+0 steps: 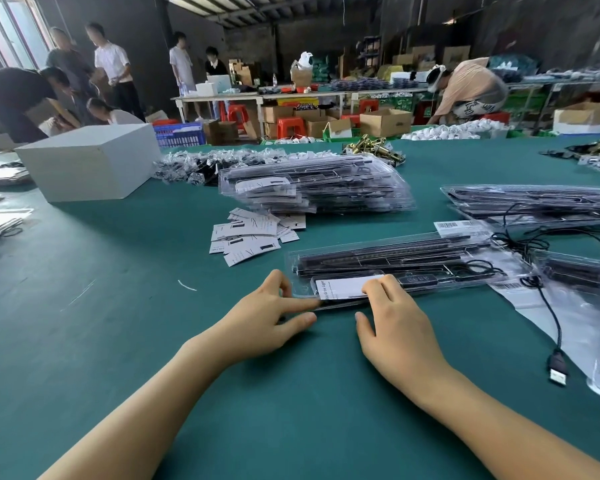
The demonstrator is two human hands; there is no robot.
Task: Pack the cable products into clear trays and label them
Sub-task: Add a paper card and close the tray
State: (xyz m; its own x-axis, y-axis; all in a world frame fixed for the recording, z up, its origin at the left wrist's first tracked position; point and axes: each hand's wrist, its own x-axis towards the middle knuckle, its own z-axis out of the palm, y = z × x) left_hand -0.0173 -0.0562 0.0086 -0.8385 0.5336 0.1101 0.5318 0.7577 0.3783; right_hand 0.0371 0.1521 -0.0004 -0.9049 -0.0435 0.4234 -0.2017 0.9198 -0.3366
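Both hands, left hand point(264, 315) and right hand point(394, 318), press flat-fingered, grip released, on the clear tray point(395, 268)

A tray point(395, 268) is laid on the surface point(118, 306) directly ahead, with a card point(343, 287) set in its near left end. Loose cards point(253, 233) are scattered behind and to its left. A stack of trays point(319, 185) is placed behind those cards, and a box point(87, 161) is set further left. More trays point(534, 199) and a cable point(548, 313) are found on the right.
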